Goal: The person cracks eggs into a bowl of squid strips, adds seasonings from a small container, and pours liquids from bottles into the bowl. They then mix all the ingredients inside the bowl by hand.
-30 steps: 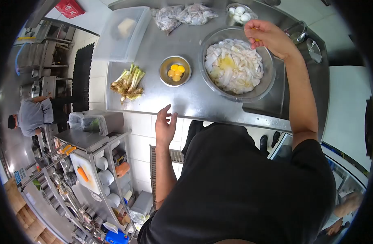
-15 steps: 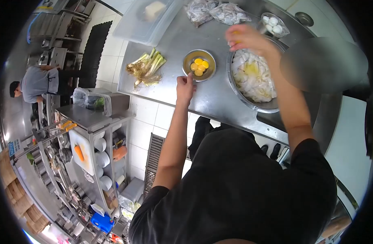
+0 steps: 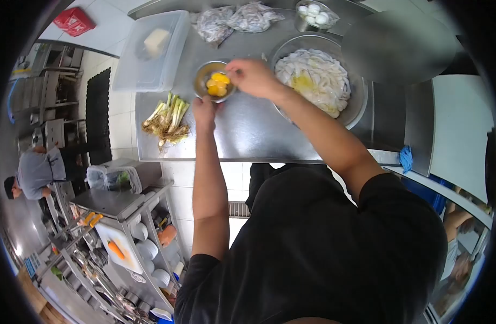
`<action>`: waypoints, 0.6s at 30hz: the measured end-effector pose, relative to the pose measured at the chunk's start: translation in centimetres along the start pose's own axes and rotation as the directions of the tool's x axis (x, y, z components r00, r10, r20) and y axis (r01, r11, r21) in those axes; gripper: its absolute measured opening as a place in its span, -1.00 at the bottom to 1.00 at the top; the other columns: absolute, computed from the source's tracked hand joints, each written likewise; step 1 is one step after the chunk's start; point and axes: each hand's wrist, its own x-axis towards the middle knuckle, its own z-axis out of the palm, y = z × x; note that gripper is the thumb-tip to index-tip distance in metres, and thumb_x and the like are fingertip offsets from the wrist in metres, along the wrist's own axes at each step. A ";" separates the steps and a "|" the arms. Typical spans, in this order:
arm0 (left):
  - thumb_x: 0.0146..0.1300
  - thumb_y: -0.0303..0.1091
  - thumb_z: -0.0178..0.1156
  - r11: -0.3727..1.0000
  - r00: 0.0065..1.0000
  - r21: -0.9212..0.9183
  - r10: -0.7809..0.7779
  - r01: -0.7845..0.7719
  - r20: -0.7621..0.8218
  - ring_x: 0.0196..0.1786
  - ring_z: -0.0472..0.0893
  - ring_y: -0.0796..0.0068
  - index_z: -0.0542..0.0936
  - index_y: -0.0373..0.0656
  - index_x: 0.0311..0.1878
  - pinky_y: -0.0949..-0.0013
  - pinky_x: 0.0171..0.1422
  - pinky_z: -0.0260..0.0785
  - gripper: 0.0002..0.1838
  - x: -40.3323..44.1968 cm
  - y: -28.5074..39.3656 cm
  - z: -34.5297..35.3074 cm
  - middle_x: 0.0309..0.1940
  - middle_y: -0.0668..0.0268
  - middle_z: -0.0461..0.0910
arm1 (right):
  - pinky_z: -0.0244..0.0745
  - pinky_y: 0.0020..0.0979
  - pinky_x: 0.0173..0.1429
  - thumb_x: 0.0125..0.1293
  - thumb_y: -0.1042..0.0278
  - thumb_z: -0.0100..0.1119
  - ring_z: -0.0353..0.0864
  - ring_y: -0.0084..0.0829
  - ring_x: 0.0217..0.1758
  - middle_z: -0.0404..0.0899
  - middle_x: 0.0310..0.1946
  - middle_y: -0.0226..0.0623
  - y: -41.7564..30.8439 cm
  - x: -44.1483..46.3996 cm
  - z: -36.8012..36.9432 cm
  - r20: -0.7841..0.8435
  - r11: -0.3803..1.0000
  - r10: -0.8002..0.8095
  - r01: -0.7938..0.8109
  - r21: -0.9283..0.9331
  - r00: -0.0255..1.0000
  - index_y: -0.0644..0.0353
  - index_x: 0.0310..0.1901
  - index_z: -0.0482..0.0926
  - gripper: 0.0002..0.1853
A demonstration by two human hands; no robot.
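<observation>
My left hand (image 3: 205, 112) grips the near rim of a small metal bowl (image 3: 203, 74), which is tilted. Several egg yolks (image 3: 218, 86) lie together in it. My right hand (image 3: 254, 78) is at the bowl's right rim, its fingers curled together by the yolks. Whether anything is between those fingers is hidden. To the right, a large metal bowl (image 3: 361, 110) holds pale, whitish strips (image 3: 326, 75) with yellowish, clear liquid on them. My right forearm passes over its near side.
Spring onions with roots (image 3: 168, 120) lie at the table's left. Behind them stands a translucent plastic tub (image 3: 175, 48) with a pale block. Plastic bags (image 3: 215, 24) and a container of white eggs (image 3: 315, 15) stand at the back. A person (image 3: 38, 167) works at far left.
My right hand has moved left from over the large bowl to the small bowl. An orange-yellow yolk showed in its fingers before. My left hand now grips the small bowl and tilts it.
</observation>
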 end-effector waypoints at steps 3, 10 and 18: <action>0.38 -0.43 0.03 0.997 0.997 -0.020 0.079 -0.079 0.005 -0.24 0.72 0.18 0.41 -0.54 0.01 0.25 -0.21 0.72 -0.70 4.0 -0.5 -0.9 -0.13 -0.04 0.60 | 0.59 -0.18 0.06 0.36 0.10 0.23 0.72 -0.11 -0.03 0.74 -0.12 -0.13 3.6 -2.1 -6.3 -0.196 0.993 -0.008 -0.016 -0.119 0.981 0.08 0.00 0.69 -0.69; 0.44 -0.19 0.22 0.999 0.998 -0.050 0.001 -0.005 -0.071 -0.48 0.56 0.47 0.43 -0.33 -0.09 0.41 -0.43 0.47 -0.66 1.5 -0.5 -1.6 -0.37 0.20 0.55 | 0.42 -0.10 0.39 0.35 -0.03 0.22 0.52 0.00 0.32 0.56 0.23 0.05 13.7 -10.8 -17.9 -0.269 0.693 0.393 -0.476 -0.542 0.879 0.15 0.30 0.50 -0.41; 0.31 -0.32 0.34 0.816 0.852 0.562 0.387 -0.138 -0.353 -0.31 0.56 0.39 0.54 -0.16 0.09 0.31 -0.15 0.47 -0.66 -17.6 -9.4 -6.4 -0.25 0.24 0.61 | 0.36 -0.10 0.43 0.31 0.18 0.31 0.47 0.05 0.35 0.46 0.29 0.12 14.1 -10.8 -17.8 -0.247 0.832 -0.009 -0.130 -0.540 0.969 0.06 0.33 0.52 -0.45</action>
